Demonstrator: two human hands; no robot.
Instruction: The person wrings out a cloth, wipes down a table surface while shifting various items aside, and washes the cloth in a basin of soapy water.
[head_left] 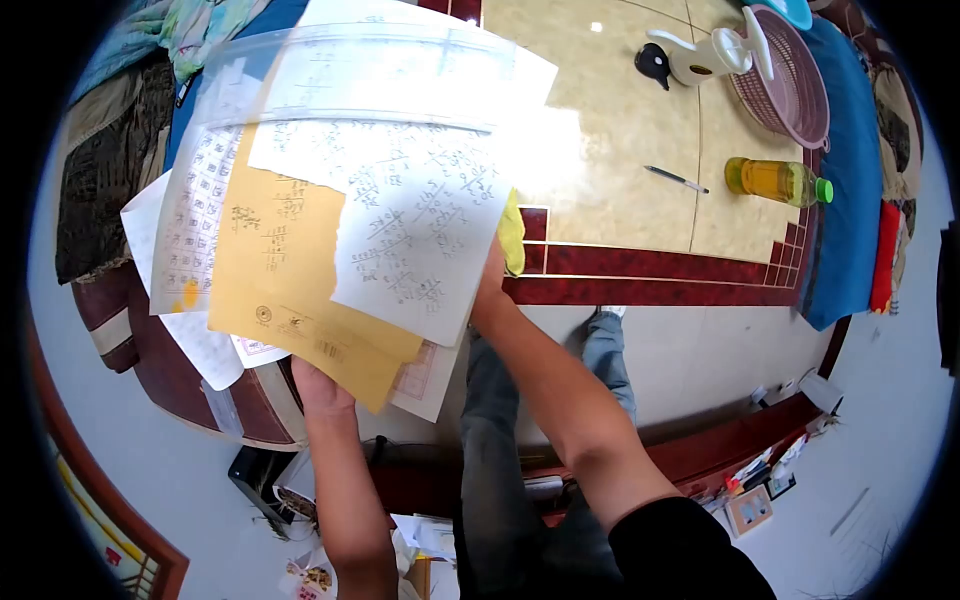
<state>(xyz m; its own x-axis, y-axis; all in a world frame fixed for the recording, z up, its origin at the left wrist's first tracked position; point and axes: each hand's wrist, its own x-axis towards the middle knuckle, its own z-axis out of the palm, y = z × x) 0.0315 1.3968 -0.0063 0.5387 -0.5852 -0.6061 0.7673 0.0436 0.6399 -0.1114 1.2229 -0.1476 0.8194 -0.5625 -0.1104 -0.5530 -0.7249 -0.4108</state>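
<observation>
A loose stack of papers (pixel 420 240) with handwritten marks is held up before me. A tan envelope (pixel 270 250) lies among the sheets, and a clear plastic sleeve (pixel 380 75) covers the upper part. My left hand (pixel 322 388) grips the stack from below at its lower left edge, its fingers hidden behind the envelope. At the right edge my right hand (pixel 489 285) holds the papers, its fingers mostly out of sight. A yellow cloth (pixel 511 235) shows beside that hand; whether the hand holds it too, I cannot tell.
On the tiled table (pixel 620 215) are a pen (pixel 676 179), a bottle of yellow liquid (pixel 775 182), a white hand-cranked appliance (pixel 710 58), a black round part (pixel 653 65) and a pink basket (pixel 790 85). A brown sofa (pixel 170 375) stands left, a blue-covered seat (pixel 840 170) right.
</observation>
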